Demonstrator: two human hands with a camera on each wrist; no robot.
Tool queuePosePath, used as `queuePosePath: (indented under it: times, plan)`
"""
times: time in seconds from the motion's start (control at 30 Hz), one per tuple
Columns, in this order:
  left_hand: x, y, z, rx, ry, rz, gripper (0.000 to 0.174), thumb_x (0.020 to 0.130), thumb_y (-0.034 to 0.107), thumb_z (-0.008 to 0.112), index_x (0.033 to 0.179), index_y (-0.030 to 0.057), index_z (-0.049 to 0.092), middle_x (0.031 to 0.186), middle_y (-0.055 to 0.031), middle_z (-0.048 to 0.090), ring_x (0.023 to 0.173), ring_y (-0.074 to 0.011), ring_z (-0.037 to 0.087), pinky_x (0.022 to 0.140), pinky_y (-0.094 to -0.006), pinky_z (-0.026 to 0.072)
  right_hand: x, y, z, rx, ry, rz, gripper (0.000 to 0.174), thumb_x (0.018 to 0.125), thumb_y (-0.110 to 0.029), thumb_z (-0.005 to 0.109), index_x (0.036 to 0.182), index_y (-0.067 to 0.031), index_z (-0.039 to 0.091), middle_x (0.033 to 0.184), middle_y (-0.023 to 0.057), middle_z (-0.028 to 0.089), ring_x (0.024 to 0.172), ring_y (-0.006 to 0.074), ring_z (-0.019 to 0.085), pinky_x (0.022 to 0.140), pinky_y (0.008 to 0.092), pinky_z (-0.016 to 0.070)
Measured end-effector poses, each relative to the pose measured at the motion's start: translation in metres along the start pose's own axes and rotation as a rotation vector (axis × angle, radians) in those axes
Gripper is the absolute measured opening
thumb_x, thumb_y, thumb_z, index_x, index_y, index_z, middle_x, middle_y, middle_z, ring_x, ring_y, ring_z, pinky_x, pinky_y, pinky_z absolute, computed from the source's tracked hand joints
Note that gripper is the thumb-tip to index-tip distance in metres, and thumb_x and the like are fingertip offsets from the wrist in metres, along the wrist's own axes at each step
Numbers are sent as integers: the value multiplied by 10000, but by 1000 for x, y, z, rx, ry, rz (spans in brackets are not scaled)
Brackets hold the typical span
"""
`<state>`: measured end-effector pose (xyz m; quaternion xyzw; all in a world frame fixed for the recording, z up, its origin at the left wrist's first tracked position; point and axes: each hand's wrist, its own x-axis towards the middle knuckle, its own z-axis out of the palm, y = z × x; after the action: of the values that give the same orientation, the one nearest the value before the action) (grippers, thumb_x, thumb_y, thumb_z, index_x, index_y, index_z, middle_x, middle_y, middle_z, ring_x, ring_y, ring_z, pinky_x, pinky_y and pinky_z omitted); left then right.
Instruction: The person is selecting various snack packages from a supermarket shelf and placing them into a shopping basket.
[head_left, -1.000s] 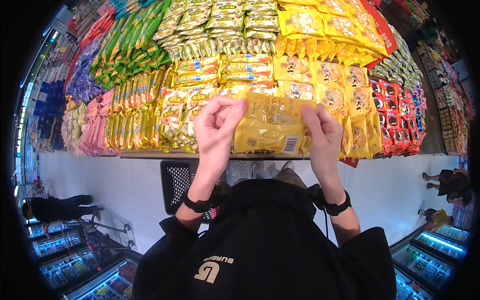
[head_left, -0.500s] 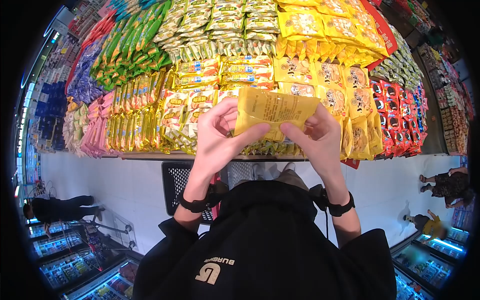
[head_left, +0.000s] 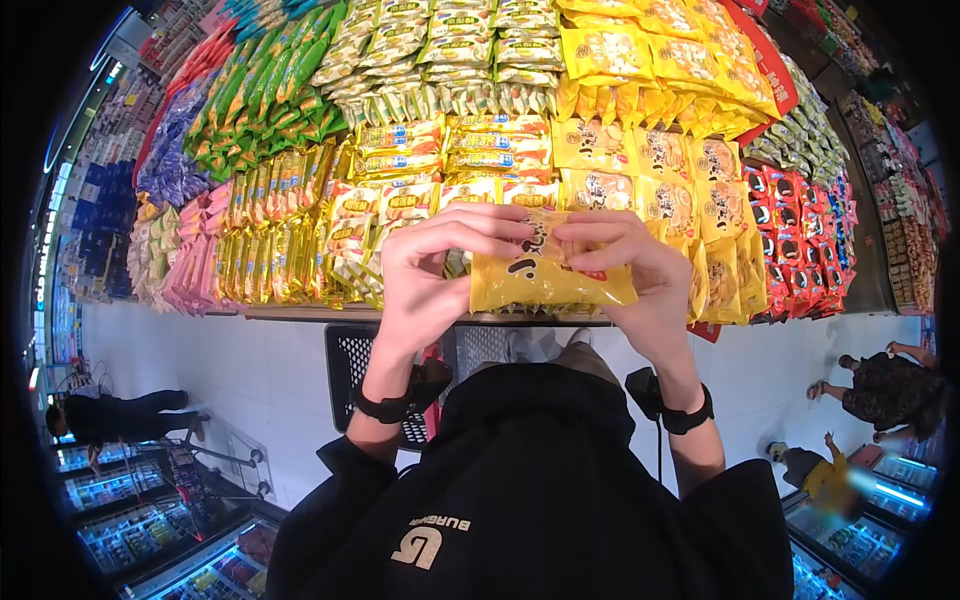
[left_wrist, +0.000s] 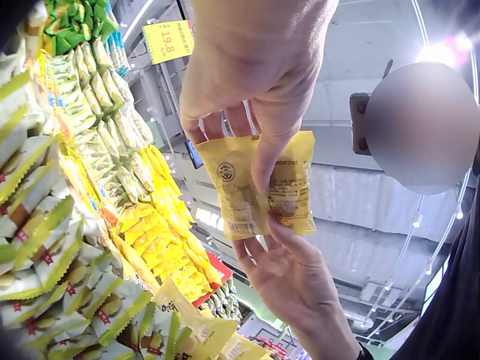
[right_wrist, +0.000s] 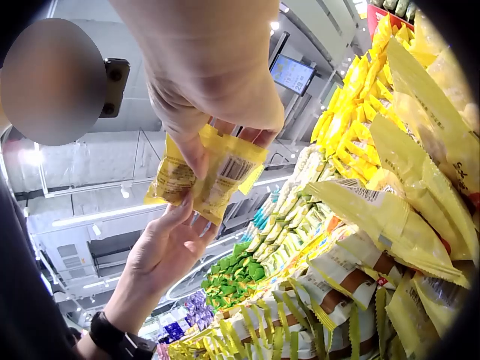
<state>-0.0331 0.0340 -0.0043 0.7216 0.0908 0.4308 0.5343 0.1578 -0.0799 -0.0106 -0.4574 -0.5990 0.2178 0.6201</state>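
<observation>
Both hands pinch one yellow snack packet [head_left: 545, 283] in front of the display's near edge. In the head view the left hand [head_left: 428, 275] holds its left part and the right hand [head_left: 645, 285] its right part, fingers over the printed face. Seen from the left wrist, the packet [left_wrist: 292, 184] shows its back with small print, the left thumb pressed on it and the right hand [left_wrist: 292, 281] below. A barcode shows on the packet [right_wrist: 217, 184] in the right wrist view, where both thumbs press near its middle.
Piled snacks fill the display: green packets [head_left: 270, 90], yellow packets [head_left: 665, 200] and red packets [head_left: 790, 240]. A black basket [head_left: 350, 370] stands below the display's edge. People are at the far right, and another person [head_left: 120, 412] is by a cart at the left.
The packet has tipped over, so its printed front with large characters now faces the head view instead of the back. The fingers have come over its top. People at the right have moved.
</observation>
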Motion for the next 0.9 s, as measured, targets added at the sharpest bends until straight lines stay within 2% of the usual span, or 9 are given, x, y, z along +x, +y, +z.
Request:
queuePosePath:
  times: [0.2, 0.3, 0.4, 0.5, 0.63, 0.7, 0.8, 0.83, 0.9]
  plan:
    - [2, -1, -3, 48, -20, 34, 209, 678, -94, 730, 867, -4, 740, 987, -137, 740, 1063, -288, 665, 946, -396, 499, 2, -1, -1, -31, -18, -34, 209, 719, 62, 750, 874, -74, 722, 1075, 72, 730, 1096, 264, 631, 927, 364, 499]
    - [2, -2, -3, 48, -24, 37, 236, 676, -103, 735, 890, -3, 739, 995, -134, 739, 1052, -276, 668, 941, -384, 501, 2, 2, -2, -60, -27, -67, 239, 712, 53, 760, 913, -64, 709, 1082, 91, 729, 1059, 255, 649, 914, 356, 507]
    - [1, 3, 1, 31, 32, -56, 306, 683, -108, 746, 970, -4, 736, 1012, -130, 734, 1014, -232, 676, 922, -343, 506, 0, -8, 2, 74, 29, 159, 314, 732, 26, 781, 1018, -38, 670, 1067, 100, 718, 1019, 227, 668, 891, 339, 518]
    - [1, 9, 8, 78, 95, -120, 416, 683, -100, 767, 1085, -2, 718, 1018, -122, 730, 960, -176, 681, 882, -295, 512, -5, -7, 7, 70, 64, 300, 399, 754, -13, 800, 1109, -12, 618, 1039, 92, 698, 978, 202, 682, 877, 323, 523]
    - [4, 18, 13, 94, 120, -200, 541, 690, -73, 790, 1212, 6, 675, 1006, -112, 729, 923, -132, 679, 836, -269, 522, -2, -6, 8, 26, 81, 225, 405, 784, -44, 803, 1137, -6, 607, 1017, 69, 680, 963, 168, 678, 862, 302, 524]
    - [6, 20, 9, 196, 27, -211, 571, 707, -61, 791, 1255, 11, 648, 1007, -100, 725, 929, -126, 675, 838, -268, 523, 1, -8, 11, -61, 138, 120, 400, 791, -51, 802, 1139, -9, 610, 1022, 70, 687, 945, 154, 677, 846, 287, 525]
    - [8, 23, 13, 217, 5, -226, 593, 731, -55, 787, 1294, 17, 617, 1001, -86, 721, 918, -112, 668, 832, -261, 526, -3, 1, -1, -303, -92, 156, 402, 810, -50, 789, 1160, 0, 598, 1030, 71, 696, 933, 128, 670, 814, 267, 524]
    - [9, 24, 17, 203, 18, -232, 597, 738, -55, 786, 1303, 18, 608, 998, -81, 720, 912, -107, 666, 828, -257, 527, -4, 0, 1, -174, -67, 226, 393, 816, -41, 779, 1160, 6, 594, 1032, 78, 697, 924, 127, 671, 805, 265, 524]
    - [11, 20, 26, 42, 172, -229, 584, 736, -63, 787, 1285, -4, 600, 987, -77, 717, 883, -97, 667, 803, -248, 532, -3, -3, 6, 87, -17, 358, 375, 830, -23, 760, 1159, 17, 586, 1036, 90, 700, 905, 127, 674, 787, 260, 523]
